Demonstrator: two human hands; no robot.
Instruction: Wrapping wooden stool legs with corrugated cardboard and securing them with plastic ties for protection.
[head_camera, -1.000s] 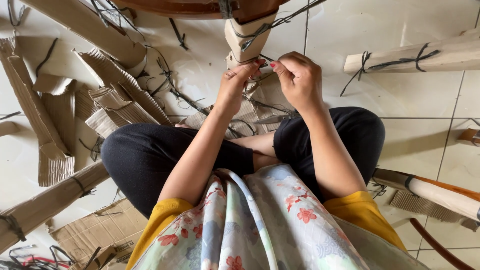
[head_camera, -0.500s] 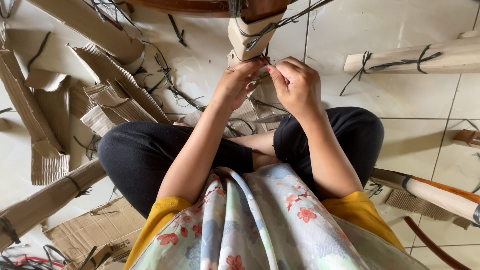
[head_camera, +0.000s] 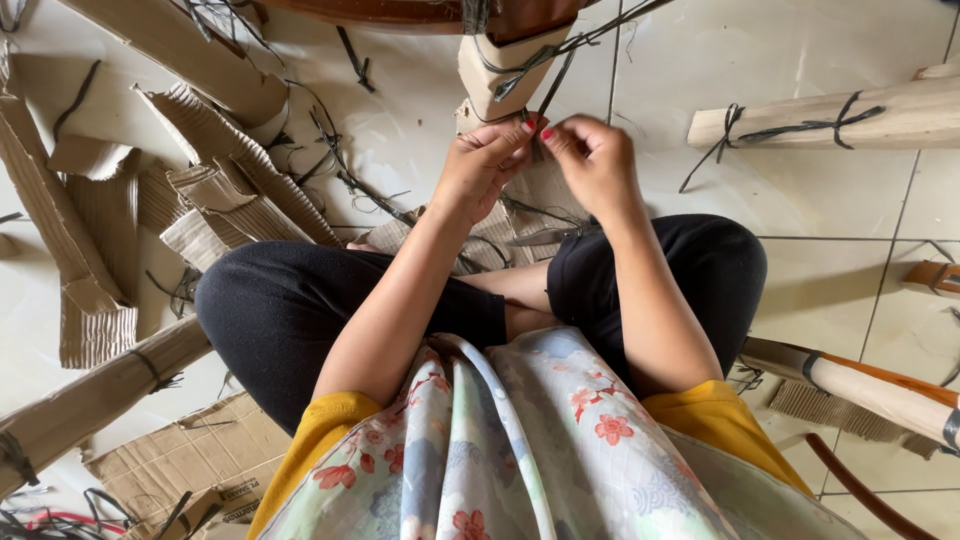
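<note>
I sit cross-legged on a tiled floor. A furniture leg wrapped in cardboard (head_camera: 505, 70) stands straight ahead, bound with thin black string (head_camera: 555, 82). My left hand (head_camera: 483, 165) and my right hand (head_camera: 590, 160) meet just below that wrapped leg, fingertips pinched together on the black string where it comes down from the cardboard. Both hands' fingers are closed around the strand. The knot or end of the string is hidden between my fingers.
Torn corrugated cardboard strips (head_camera: 210, 195) and loose black string lie on the floor to the left. Another cardboard-wrapped, tied piece (head_camera: 830, 120) lies at the upper right. A wooden part with partial wrapping (head_camera: 870, 385) sits at the right. Flat cardboard (head_camera: 190, 460) lies at the lower left.
Both hands have stayed at the string under the wrapped leg, with the fingers shifting slightly closer together. The view has drifted a little.
</note>
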